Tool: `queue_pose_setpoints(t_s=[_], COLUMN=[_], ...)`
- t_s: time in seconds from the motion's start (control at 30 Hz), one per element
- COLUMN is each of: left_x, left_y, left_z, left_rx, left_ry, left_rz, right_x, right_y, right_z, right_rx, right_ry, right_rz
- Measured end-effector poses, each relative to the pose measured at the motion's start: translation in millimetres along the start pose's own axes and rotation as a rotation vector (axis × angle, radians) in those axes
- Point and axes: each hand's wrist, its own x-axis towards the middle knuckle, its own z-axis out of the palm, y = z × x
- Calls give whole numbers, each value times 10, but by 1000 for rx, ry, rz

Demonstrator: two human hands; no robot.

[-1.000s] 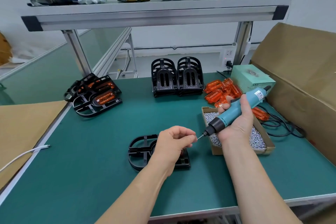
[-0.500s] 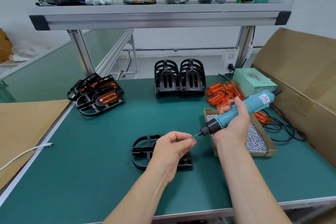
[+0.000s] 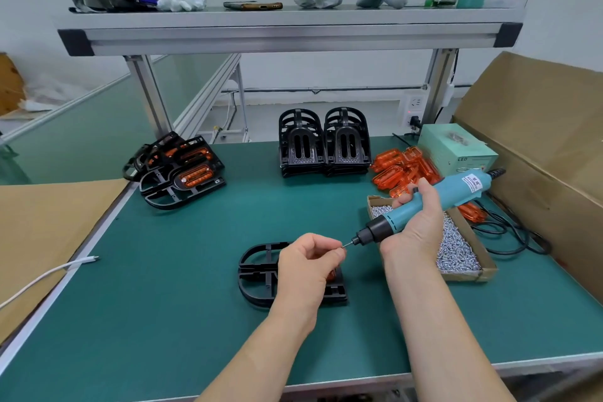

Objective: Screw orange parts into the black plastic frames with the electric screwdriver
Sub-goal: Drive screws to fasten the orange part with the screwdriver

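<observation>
A black plastic frame (image 3: pixel 257 274) lies flat on the green mat near the front, with a bit of an orange part (image 3: pixel 331 276) showing under my left hand. My left hand (image 3: pixel 310 263) hovers over the frame, fingertips pinched at the tip of the screwdriver bit; what they pinch is too small to make out. My right hand (image 3: pixel 417 222) grips the teal electric screwdriver (image 3: pixel 463 188), which points down and left toward the left fingertips. Loose orange parts (image 3: pixel 398 170) lie heaped behind the screw box.
A cardboard box of screws (image 3: pixel 456 248) sits right of the frame. Two stacks of empty black frames (image 3: pixel 323 143) stand at the back, assembled frames (image 3: pixel 182 173) at the back left. A green power box (image 3: pixel 456 150), cables, and a cardboard wall (image 3: pixel 538 147) fill the right. A white cable (image 3: pixel 49 274) lies left.
The screwdriver tip has come down and left to meet my left fingertips, which stay pinched over the frame. The camera view has tilted slightly.
</observation>
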Motion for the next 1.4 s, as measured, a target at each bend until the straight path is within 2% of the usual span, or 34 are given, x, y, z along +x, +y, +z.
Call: queue_pose_setpoints(t_s=[0.1,0.23,0.3,0.43,0.67,1.03,1.2,1.27,1.33,1.4], left_x=[-45,-74,-55,-61,-64,-23,-77,-94,-81,-49], left_y=[-44,-97,-107,-112,-64,-10,40,74,112,127], left_z=[32,-9,-46,-68,-12,7,6,25,42,44], left_rx=[138,499,640,757,782,793,701,561,395,302], left_ry=[56,118,128,167,154,116,83,73,50,46], left_rz=[171,702,906,1050,1042,1052,874,699,451,305], right_x=[-21,-46,-52,-71,-82,-42,-41,-26,-19,-25], right_y=[15,-1,-6,3,-25,-79,-86,-94,-89,-59], right_z=[6,20,23,20,26,6,40,47,50,45], right_rx=[-32,-98,-97,-97,-102,17,-6,9,12,-16], right_ry=[47,134,158,147,123,64,74,80,86,88], right_rz=[6,57,82,98,55,124,95,87,88,78])
